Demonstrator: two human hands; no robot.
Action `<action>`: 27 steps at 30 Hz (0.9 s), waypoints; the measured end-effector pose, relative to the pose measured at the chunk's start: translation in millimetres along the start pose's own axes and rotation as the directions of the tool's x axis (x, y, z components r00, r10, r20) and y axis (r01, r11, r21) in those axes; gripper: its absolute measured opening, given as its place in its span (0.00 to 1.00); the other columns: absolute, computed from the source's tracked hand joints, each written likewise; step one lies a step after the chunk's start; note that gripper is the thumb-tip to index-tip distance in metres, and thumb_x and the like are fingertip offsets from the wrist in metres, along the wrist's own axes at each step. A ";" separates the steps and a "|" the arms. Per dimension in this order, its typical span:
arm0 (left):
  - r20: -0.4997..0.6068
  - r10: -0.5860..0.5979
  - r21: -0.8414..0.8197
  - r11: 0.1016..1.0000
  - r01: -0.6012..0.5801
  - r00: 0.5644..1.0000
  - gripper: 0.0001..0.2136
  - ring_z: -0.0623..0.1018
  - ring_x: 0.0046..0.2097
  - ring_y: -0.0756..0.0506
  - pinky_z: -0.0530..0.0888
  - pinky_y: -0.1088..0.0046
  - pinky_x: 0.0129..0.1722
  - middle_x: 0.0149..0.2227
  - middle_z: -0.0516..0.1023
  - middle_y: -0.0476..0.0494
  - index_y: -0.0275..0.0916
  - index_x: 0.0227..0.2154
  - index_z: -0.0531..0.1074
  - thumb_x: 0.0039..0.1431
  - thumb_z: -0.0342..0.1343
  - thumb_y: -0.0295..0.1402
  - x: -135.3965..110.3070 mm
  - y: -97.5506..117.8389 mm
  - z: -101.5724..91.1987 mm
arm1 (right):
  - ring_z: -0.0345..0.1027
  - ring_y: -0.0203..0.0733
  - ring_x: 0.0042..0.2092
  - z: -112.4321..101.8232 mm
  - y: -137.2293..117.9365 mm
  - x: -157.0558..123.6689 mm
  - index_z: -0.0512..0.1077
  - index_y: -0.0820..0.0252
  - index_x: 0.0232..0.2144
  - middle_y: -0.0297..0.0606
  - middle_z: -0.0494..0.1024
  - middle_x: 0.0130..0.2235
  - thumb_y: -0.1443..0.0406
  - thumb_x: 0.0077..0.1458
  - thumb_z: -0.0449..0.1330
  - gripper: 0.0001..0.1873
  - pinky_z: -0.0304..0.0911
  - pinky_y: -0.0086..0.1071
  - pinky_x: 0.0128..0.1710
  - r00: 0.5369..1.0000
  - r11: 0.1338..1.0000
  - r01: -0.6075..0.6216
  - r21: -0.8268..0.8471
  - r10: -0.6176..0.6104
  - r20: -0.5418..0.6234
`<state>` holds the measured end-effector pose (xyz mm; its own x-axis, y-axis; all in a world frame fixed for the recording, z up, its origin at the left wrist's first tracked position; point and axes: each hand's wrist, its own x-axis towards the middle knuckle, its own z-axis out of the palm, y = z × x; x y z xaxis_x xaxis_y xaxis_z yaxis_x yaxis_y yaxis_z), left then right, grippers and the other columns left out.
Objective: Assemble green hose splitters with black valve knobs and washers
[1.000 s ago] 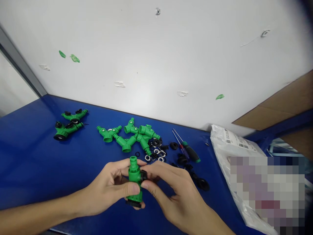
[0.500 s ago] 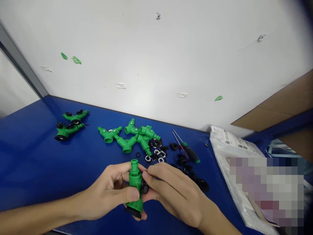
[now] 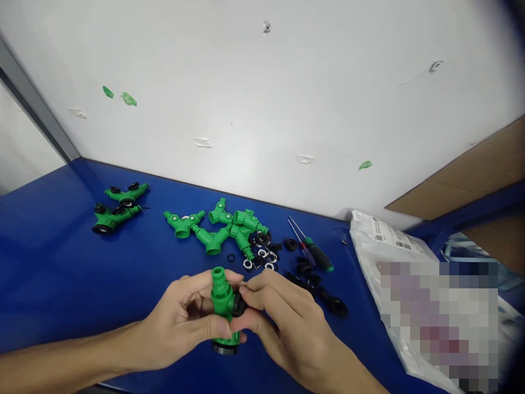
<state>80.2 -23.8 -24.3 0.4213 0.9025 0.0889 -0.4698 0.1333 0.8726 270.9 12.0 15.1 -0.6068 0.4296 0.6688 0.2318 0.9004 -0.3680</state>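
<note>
Blue bench (image 3: 49, 273) | green connector (image 3: 220, 295) tilted further | right fingers (image 3: 266, 287) on black cap (image 3: 238, 305)

Assembly workspace in a small workshop, seen from above a workbench. The blue-topped bench (image 3: 49, 262) stands against a scuffed white wall (image 3: 246, 109) and carries loose green plastic hose fittings (image 3: 117, 216), black threaded rings (image 3: 262, 239) and two screwdrivers (image 3: 320, 261). A labelled plastic packing bag (image 3: 379, 235) and brown cardboard (image 3: 471, 183) lie to the right.
</note>
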 end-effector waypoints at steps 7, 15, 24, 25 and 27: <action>0.013 0.091 0.122 0.988 -0.092 0.996 0.18 0.83 0.44 0.46 0.79 0.77 0.41 0.47 0.83 0.47 0.50 0.52 0.75 0.60 0.62 0.27 5.3 8.2 -2.6 | 0.68 0.34 0.28 -8.2 -16.2 15.5 0.73 0.60 0.28 0.31 0.75 0.26 0.62 0.53 0.69 0.10 0.65 0.27 0.28 0.879 0.865 -0.473 0.168 0.475 0.029; 0.083 0.463 0.484 0.755 -0.442 0.882 0.30 0.74 0.60 0.41 0.71 0.67 0.60 0.55 0.80 0.51 0.54 0.57 0.72 0.54 0.64 0.18 1.0 5.8 -9.6 | 0.67 0.34 0.28 -8.8 -41.3 15.6 0.70 0.57 0.25 0.29 0.73 0.25 0.66 0.57 0.60 0.09 0.62 0.27 0.28 0.779 0.768 -0.627 0.128 0.622 0.085; 0.017 0.453 0.537 0.748 -0.390 0.891 0.34 0.76 0.57 0.39 0.73 0.66 0.59 0.52 0.81 0.52 0.57 0.56 0.72 0.51 0.65 0.15 -4.7 5.8 -10.4 | 0.68 0.35 0.29 -2.3 -39.4 15.2 0.70 0.58 0.30 0.32 0.73 0.28 0.70 0.58 0.59 0.04 0.66 0.27 0.30 0.818 0.779 -0.567 0.270 0.571 0.070; -0.009 0.424 0.507 0.783 -0.361 0.906 0.33 0.78 0.56 0.40 0.74 0.68 0.57 0.52 0.81 0.51 0.57 0.55 0.73 0.51 0.65 0.15 -3.9 6.9 -8.8 | 0.68 0.35 0.29 -1.5 -37.5 14.6 0.70 0.58 0.31 0.32 0.73 0.28 0.70 0.59 0.59 0.05 0.66 0.27 0.30 0.828 0.790 -0.553 0.264 0.556 0.070; -0.049 0.325 0.405 0.871 -0.278 0.945 0.29 0.81 0.53 0.41 0.78 0.74 0.51 0.52 0.81 0.51 0.56 0.53 0.75 0.53 0.65 0.18 -1.5 9.1 -5.6 | 0.68 0.35 0.30 -0.5 -32.4 12.8 0.69 0.58 0.31 0.33 0.73 0.29 0.71 0.60 0.58 0.05 0.66 0.27 0.31 0.853 0.821 -0.517 0.244 0.516 0.070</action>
<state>70.9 -21.6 -19.1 0.2072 0.9160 0.3435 -0.2119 -0.3008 0.9299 256.0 -11.7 35.9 -0.4517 0.8267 0.3353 0.3180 0.5003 -0.8053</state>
